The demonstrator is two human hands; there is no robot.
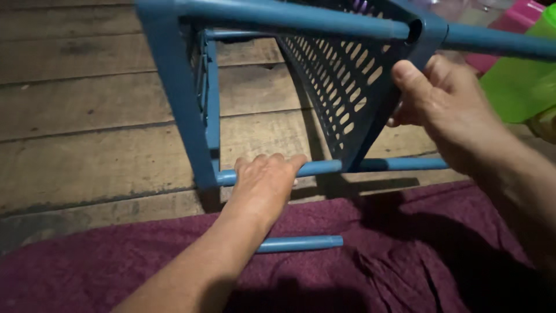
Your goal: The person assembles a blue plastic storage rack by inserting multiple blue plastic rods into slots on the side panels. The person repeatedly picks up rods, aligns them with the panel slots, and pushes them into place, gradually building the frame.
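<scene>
Blue plastic rack (341, 75) lies tipped over a wooden floor (87, 116). Left hand (263, 185) curls around a lower blue tube (324, 167); right hand (446, 104) grips the perforated shelf's corner socket. Steadying both grips firmly should keep tube and socket aligned.

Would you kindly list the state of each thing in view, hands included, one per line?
Blue plastic rack: lying on its side on the wooden floor, tubes fitted through its shelves.
Left hand: closed around a lower blue tube.
Right hand: gripping the corner of the perforated shelf.
Loose blue tube: lying on the maroon cloth, unattached.
Green container: partly out of frame; state unclear.
</scene>
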